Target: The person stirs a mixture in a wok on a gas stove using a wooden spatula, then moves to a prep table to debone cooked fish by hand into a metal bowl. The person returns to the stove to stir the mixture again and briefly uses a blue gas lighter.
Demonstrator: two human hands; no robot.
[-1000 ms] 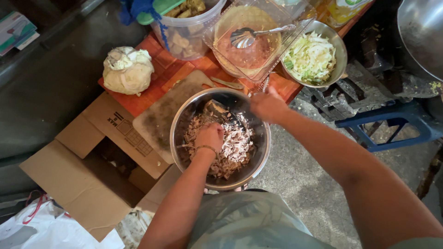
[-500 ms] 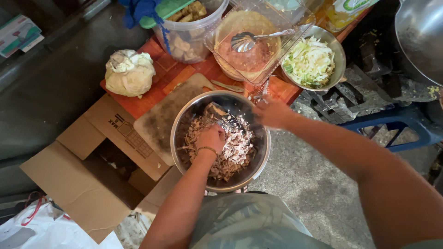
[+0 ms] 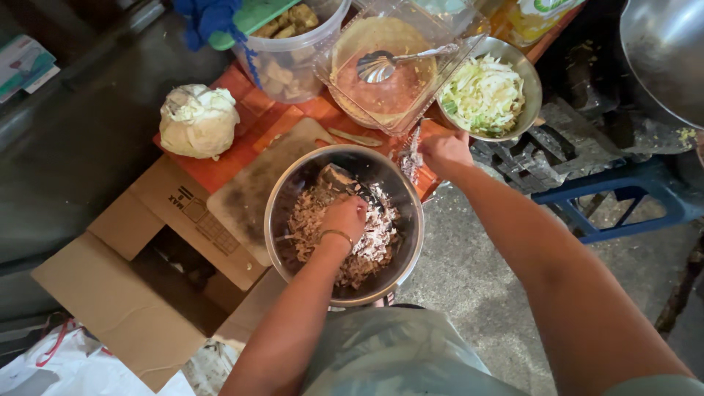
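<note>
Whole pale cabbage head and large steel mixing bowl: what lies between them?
In the head view, a worn wooden cutting board on the orange table.

- Mixing bowl (image 3: pixel 402 253): polished metal, glossy rim, dull smeared inner wall
- Smaller bowl (image 3: pixel 529 77) of shredded cabbage: same shiny metal
- Spoon (image 3: pixel 378 66): bright reflective metal
- Square tub (image 3: pixel 433 26): clear glossy plastic
- Round tub (image 3: pixel 293 62): cloudy translucent plastic
- Cutting board (image 3: pixel 253 194): worn matt wood, scuffed and stained
- Box (image 3: pixel 125 293): plain brown cardboard, matt
- Ground (image 3: pixel 469 293): rough grey concrete
- Left hand (image 3: pixel 345 218): thin metal bangle at the wrist
</note>
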